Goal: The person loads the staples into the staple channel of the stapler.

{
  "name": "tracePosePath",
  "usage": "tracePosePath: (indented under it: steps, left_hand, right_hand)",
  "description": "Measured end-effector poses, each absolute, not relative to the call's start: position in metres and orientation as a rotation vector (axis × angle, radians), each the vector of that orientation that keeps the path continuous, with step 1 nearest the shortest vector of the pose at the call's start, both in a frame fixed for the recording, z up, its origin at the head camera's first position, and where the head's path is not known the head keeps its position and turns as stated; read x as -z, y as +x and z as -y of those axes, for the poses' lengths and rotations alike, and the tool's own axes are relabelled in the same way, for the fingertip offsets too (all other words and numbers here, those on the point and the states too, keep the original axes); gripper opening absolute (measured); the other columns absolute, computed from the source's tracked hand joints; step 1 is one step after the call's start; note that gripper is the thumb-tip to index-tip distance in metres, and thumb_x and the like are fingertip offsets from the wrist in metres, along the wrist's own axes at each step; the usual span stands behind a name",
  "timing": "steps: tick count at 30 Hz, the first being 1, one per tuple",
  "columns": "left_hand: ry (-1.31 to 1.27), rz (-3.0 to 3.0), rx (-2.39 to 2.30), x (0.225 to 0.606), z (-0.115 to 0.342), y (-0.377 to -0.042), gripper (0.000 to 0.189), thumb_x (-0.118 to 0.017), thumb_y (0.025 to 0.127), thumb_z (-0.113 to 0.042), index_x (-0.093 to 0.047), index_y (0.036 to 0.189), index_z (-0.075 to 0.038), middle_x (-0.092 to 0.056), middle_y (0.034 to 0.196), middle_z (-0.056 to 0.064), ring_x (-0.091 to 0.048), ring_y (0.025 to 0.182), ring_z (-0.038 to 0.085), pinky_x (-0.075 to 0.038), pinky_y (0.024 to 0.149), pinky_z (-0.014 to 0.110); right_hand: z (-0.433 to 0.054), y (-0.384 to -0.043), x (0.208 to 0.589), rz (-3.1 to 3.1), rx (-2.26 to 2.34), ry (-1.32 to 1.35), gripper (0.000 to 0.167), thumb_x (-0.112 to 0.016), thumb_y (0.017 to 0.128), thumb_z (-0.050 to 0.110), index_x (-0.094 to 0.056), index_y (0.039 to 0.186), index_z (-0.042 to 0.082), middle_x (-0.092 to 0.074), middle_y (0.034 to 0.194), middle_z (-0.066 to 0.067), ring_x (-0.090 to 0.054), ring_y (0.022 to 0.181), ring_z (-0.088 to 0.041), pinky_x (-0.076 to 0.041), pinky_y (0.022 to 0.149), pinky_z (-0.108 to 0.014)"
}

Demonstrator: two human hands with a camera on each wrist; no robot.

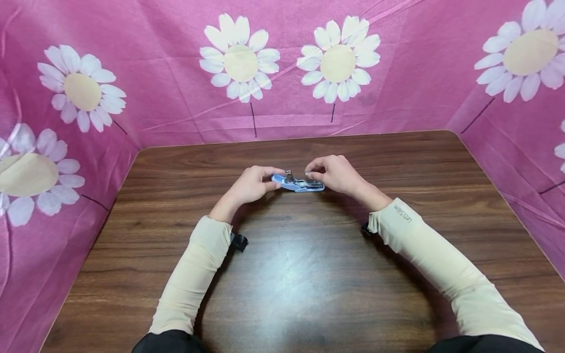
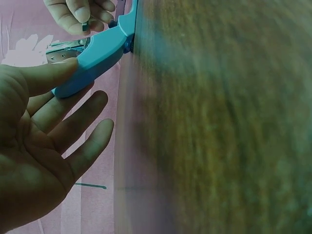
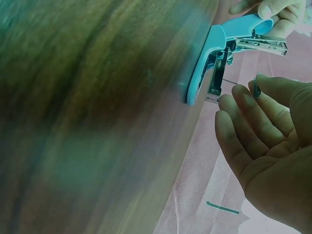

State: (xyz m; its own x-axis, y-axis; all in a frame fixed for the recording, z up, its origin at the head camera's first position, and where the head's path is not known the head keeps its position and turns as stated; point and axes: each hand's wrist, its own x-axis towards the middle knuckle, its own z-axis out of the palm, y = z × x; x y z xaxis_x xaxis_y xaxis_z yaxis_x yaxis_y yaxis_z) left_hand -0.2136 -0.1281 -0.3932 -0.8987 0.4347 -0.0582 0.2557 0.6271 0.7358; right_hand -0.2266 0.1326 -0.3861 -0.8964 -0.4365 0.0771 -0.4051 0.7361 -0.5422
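A light blue stapler (image 1: pixel 289 185) lies on the table with its top swung open, baring the metal magazine (image 3: pixel 217 78). My left hand (image 1: pixel 252 185) pinches the end of its top arm between thumb and fingers; the other fingers are spread below in the left wrist view. Just right of the stapler, over the magazine's end, my right hand (image 1: pixel 339 174) pinches a small dark strip of staples (image 3: pixel 257 88) between thumb and index finger. In the right wrist view the strip is apart from the magazine, and the remaining fingers are loosely bent.
Brown wood-grain table (image 1: pixel 282 274) runs under both forearms. A pink cloth with white flowers (image 1: pixel 282 115) stands behind the table's far edge and along both sides. Dark wrist devices (image 1: pixel 239 241) sit under the pale sleeves.
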Motion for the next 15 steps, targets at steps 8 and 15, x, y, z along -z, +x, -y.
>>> tracePosePath:
  steps: [8, 15]
  left_hand:
    - [0.571, -2.634, -1.126, 0.3938, 0.1270, -0.2139, 0.035, -0.071, 0.095, -0.021, -0.071, 0.130, -0.019, -0.074, 0.118, 0.002, -0.056, 0.085, 0.019, -0.045, 0.089, 0.033]
    - [0.573, -2.637, -1.125, 0.3941, 0.1273, -0.2138, 0.035, -0.072, 0.095, -0.022, -0.071, 0.130, -0.019, -0.074, 0.122, 0.002, -0.057, 0.098, 0.018, -0.046, 0.094, 0.035]
  right_hand:
    - [-0.1343, -0.2292, 0.3919, -2.862, 0.831, -0.736, 0.016, -0.071, 0.095, 0.025, -0.079, 0.106, 0.016, -0.080, 0.098, 0.002, -0.069, 0.088, -0.017, -0.050, 0.084, -0.041]
    - [-0.1350, -0.2291, 0.3937, -2.854, 0.810, -0.775, 0.013, -0.072, 0.094, 0.023, -0.079, 0.103, 0.017, -0.079, 0.097, 0.003, -0.068, 0.084, -0.016, -0.050, 0.081, -0.042]
